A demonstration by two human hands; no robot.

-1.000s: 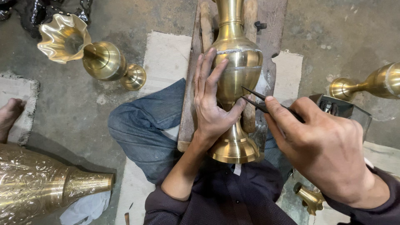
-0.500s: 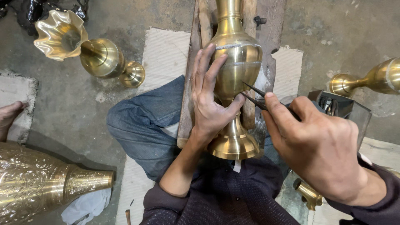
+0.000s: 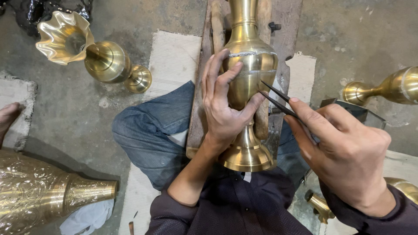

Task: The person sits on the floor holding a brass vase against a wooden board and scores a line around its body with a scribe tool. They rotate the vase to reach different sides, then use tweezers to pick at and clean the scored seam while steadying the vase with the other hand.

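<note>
A tall brass vase (image 3: 249,61) lies lengthwise on a wooden plank (image 3: 291,26) over my lap, foot toward me. My left hand (image 3: 223,109) wraps around its belly, fingers spread over the metal. My right hand (image 3: 344,150) pinches dark metal tweezers (image 3: 276,99), whose tips touch the right side of the vase just below a dull grey band around the belly.
A fluted brass vase (image 3: 91,54) lies on the concrete floor at upper left. A large engraved brass vessel (image 3: 41,191) sits at lower left beside a white cloth (image 3: 85,217). Another brass piece (image 3: 387,89) lies at right, and a small one (image 3: 320,206) by my right wrist.
The view has shifted slightly. Both hands stay on the vase and the tweezers stay at its right side.
</note>
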